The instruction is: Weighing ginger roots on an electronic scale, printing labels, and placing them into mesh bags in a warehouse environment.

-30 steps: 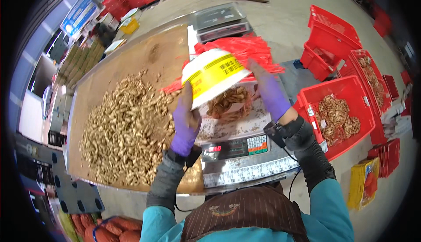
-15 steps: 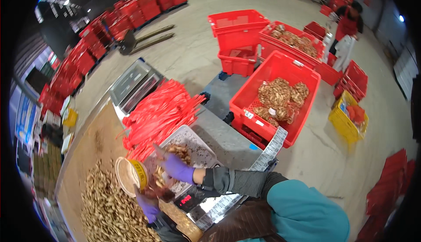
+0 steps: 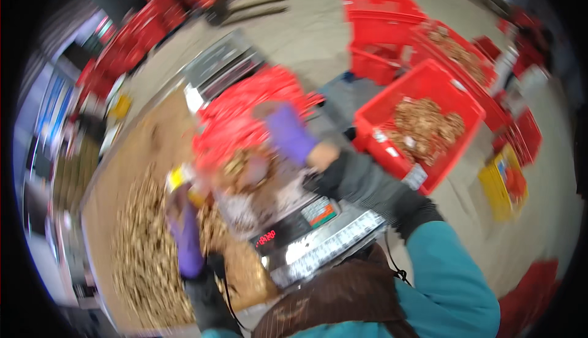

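Observation:
Motion blurs much of the near view. My left hand (image 3: 185, 240), purple-gloved, closes on a small yellow and white tub (image 3: 179, 177) above the heap of small brown root-like pieces (image 3: 147, 255). My right hand (image 3: 289, 132), also purple-gloved, hovers over the near edge of the red mesh bags (image 3: 245, 108); its smeared fingers do not show whether they grip anything. Below it, brown pieces (image 3: 239, 165) lie in the pale tray (image 3: 245, 212) on a weighing scale (image 3: 294, 237) with a lit red display. Something reddish, too blurred to name, lies at the tray's left.
A second scale (image 3: 223, 59) stands behind the mesh bags. On the right, a red crate (image 3: 450, 83) holds filled net bags, with other red crates behind it. A yellow basket (image 3: 499, 188) stands on the floor. A black cable (image 3: 228, 292) hangs near my left forearm. Another person works at far right.
The view has shifted. My right hand has risen from the tray toward the mesh bags. The tub has turned and moved a little away from me with my left hand.

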Motion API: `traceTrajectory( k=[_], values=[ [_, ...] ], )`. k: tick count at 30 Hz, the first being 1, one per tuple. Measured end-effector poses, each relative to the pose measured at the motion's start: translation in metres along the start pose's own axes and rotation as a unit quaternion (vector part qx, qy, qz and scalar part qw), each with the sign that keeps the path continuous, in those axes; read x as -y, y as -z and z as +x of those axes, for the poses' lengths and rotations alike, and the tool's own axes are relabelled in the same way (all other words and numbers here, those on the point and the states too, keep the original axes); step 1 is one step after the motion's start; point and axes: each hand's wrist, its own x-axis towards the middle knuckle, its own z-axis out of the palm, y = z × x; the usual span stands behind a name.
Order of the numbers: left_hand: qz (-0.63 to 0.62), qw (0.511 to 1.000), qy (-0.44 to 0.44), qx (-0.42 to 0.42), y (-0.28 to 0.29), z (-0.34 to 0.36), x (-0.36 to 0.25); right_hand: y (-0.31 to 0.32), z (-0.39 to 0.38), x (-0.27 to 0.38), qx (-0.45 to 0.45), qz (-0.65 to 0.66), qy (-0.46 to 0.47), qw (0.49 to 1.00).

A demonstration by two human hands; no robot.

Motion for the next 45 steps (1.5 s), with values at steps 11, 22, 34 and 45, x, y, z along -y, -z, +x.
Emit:
traceTrajectory(
  k=[11, 22, 34, 45],
  values=[
    [-0.003, 0.995, 0.098, 0.013, -0.006, 0.018, -0.026, -0.023, -0.021, 0.040, 0.215, -0.229, 0.052, 0.948],
    [-0.218, 0.952, 0.058, 0.206, -0.073, -0.014, 0.038, -0.074, -0.032, 0.040, 0.344, -0.295, 0.287, 0.844],
    [0.310, 0.869, -0.386, 0.011, -0.086, -0.019, -0.057, -0.018, -0.090, -0.065, 0.328, 0.637, -0.427, 0.552],
    [-0.679, 0.685, 0.242, 0.103, -0.055, -0.014, 0.069, -0.063, -0.068, -0.046, -0.118, 0.481, -0.495, 0.714]
  ],
)
